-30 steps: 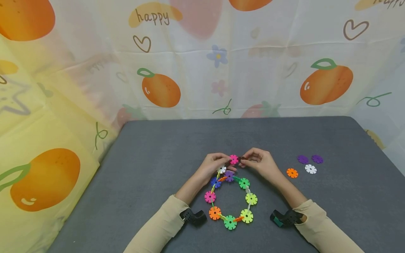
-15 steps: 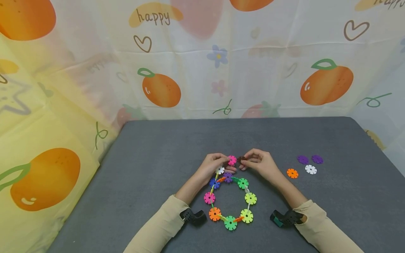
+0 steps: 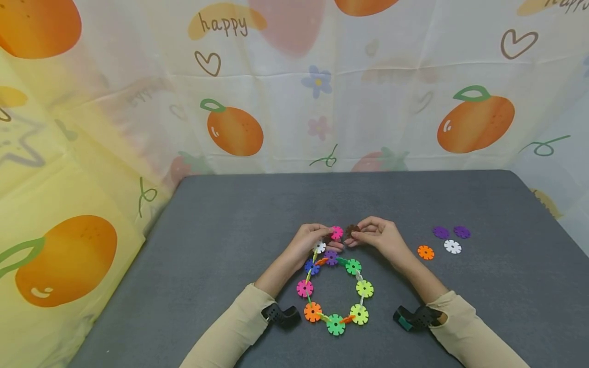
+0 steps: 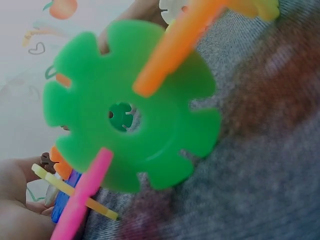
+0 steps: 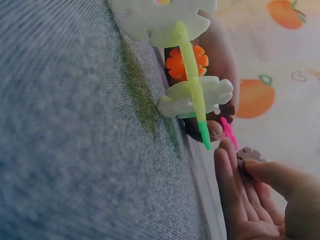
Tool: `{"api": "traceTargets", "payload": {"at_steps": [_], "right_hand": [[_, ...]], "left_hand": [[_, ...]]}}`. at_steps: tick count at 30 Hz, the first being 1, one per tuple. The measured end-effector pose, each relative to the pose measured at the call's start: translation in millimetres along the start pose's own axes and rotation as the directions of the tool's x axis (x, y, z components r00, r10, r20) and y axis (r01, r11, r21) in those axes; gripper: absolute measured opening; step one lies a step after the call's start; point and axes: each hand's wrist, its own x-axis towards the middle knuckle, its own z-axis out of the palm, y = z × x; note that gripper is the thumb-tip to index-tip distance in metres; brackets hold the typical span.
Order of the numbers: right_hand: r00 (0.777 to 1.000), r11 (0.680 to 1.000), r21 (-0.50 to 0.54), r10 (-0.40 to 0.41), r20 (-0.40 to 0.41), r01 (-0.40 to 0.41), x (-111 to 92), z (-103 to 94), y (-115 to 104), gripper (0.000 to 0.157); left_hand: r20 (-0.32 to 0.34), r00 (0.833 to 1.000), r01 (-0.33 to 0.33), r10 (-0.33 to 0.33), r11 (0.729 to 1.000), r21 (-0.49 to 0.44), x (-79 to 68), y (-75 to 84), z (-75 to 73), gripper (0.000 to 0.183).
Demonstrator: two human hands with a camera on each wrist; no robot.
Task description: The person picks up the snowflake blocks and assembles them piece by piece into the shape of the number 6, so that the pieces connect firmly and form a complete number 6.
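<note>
My left hand [image 3: 309, 241] pinches a brown notched disc, mostly hidden by its fingers, at the end of a chain of linked plastic snowflake discs. From that brown disc a pink disc [image 3: 337, 233] sticks out to the right. My right hand [image 3: 378, 236] pinches another brown disc [image 5: 248, 156] between thumb and fingers, a small gap away from the pink one. Below the hands, the rest of the chain forms a loop, with a green disc [image 3: 336, 324] at its near side and a purple disc [image 3: 331, 257] at its far side. A white disc [image 3: 319, 247] links toward the left fingers.
Right of the hands, two purple discs [image 3: 440, 233], an orange disc [image 3: 425, 252] and a white disc [image 3: 453, 247] lie loose on the grey table [image 3: 239, 204]. A patterned cloth [image 3: 285, 92] hangs behind the table's far edge.
The brown disc in my right hand has come apart from the pink disc and turned from edge-on to more face-on. The pink disc and upper chain have shifted slightly left.
</note>
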Motion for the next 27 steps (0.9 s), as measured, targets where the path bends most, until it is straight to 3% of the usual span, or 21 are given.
{"api": "traceTargets", "payload": {"at_steps": [10,15,23,27], "right_hand": [[0.999,0.999,-0.032,0.017,-0.030,-0.018,-1,1.3,-2,0.024],[1.000,0.994,-0.103,-0.023,-0.018,0.021,-1,5.2,-2,0.019],[0.994,0.976,-0.193,-0.106,-0.005,0.103,0,11.6,-1,0.012],[0.989,0.964,-0.231,-0.142,-0.031,0.131,0,13.3,-2,0.007]], "left_hand": [[0.002,1.000,0.000,0.000,1.000,-0.017,-0.4,1.0,0.9,0.019],[0.013,1.000,-0.021,0.021,1.000,0.000,-1.9,0.6,0.6,0.024],[-0.005,0.999,-0.052,0.053,0.988,0.147,-2.8,0.8,0.8,0.029],[0.000,0.998,-0.060,0.061,0.989,0.133,-1.8,0.3,2.1,0.028]]}}
